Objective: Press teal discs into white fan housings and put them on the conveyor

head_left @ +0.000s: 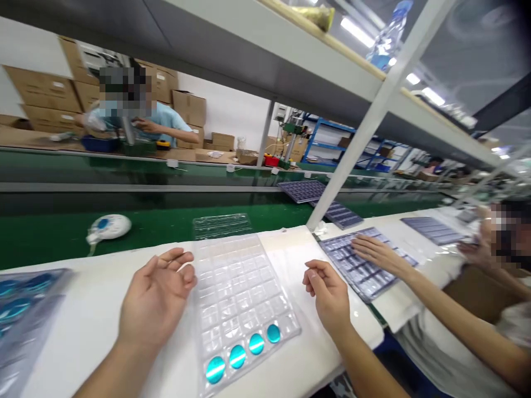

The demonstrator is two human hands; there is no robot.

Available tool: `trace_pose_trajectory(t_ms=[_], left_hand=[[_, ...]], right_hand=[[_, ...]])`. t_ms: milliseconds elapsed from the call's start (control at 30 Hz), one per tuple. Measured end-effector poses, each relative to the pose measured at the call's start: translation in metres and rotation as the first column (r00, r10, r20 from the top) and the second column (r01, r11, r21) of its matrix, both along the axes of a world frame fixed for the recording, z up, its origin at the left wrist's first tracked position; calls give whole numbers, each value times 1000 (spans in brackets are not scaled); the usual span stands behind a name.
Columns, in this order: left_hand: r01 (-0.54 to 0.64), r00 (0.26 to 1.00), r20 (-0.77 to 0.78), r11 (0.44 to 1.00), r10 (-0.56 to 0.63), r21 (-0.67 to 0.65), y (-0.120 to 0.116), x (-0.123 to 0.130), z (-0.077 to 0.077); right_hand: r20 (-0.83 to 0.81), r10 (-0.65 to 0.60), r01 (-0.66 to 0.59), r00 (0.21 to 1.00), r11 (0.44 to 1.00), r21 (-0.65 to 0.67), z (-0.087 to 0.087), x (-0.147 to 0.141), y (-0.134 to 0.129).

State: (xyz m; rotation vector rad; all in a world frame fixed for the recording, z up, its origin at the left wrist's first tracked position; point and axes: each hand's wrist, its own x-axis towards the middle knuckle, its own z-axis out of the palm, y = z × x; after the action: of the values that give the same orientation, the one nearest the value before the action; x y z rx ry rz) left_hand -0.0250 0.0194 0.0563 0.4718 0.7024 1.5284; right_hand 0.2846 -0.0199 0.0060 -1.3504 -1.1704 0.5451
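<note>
A clear plastic blister tray (238, 284) with square pockets lies before me on the white table covering. Several shiny teal discs (238, 357) sit in the row of pockets nearest me. My left hand (155, 301) is at the tray's left edge, palm turned up, its loosely bent fingers apart and nothing in them. Off the tray's right side is my right hand (329, 298), fingers curled in and thumb against the index finger. Whether something small is between those fingertips is hidden.
At left lies another tray (29, 304) with teal discs. A co-worker's hand (375, 254) rests on a dark-edged tray (357, 260) at right. A white oval object (112, 226) is on the green conveyor (157, 215). A slanted post (352, 149) supports the overhead shelf (232, 44).
</note>
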Motion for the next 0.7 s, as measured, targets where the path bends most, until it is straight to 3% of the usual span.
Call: trace_pose_trajectory(t_ms=[133, 333, 433, 533, 633, 700], left_hand=[[69, 991, -115, 997, -71, -25, -1, 3, -4], [111, 949, -283, 988, -137, -105, -3, 9, -14], [114, 926, -346, 985, -152, -127, -3, 11, -16], [109, 909, -390, 987, -148, -122, -5, 13, -18], [116, 895, -421, 988, -149, -102, -5, 14, -20], [157, 879, -440, 983, -184, -96, -6, 15, -20]], right_hand=[[-9, -296, 295, 955, 953, -69, 5, 61, 9], [142, -594, 611, 792, 771, -183, 13, 145, 29], [240, -635, 678, 734, 702, -217, 21, 166, 49], [312, -616, 689, 723, 672, -271, 30, 175, 67], [348, -580, 674, 737, 672, -308, 41, 169, 75], [352, -548, 646, 759, 703, -298, 46, 153, 72]])
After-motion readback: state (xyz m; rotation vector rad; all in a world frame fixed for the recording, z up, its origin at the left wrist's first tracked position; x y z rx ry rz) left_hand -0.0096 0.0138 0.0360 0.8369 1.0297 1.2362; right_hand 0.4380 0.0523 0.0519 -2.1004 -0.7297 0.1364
